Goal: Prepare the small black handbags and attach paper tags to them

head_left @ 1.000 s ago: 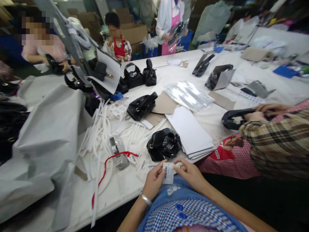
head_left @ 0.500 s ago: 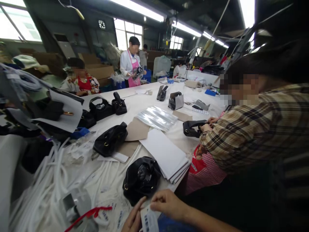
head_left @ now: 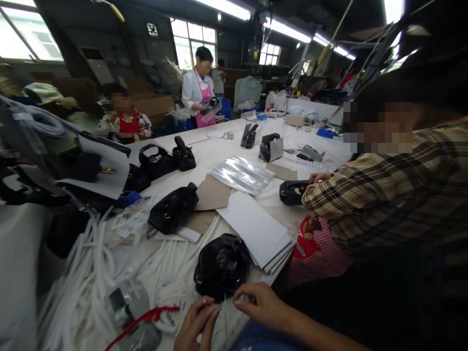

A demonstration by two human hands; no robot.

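Black bag [head_left: 221,263] lies just beyond the curled left fingers [head_left: 212,307] and right fingers [head_left: 237,300]; their opening and hold cannot be told.

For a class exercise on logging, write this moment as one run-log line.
left hand: by black bag, grip unclear | right hand: by same bag, grip unclear | white sheets: stacked beside bag

Between the hands [head_left: 197,324], a thin pale strip [head_left: 225,319] now in place of the label's barcoded face.
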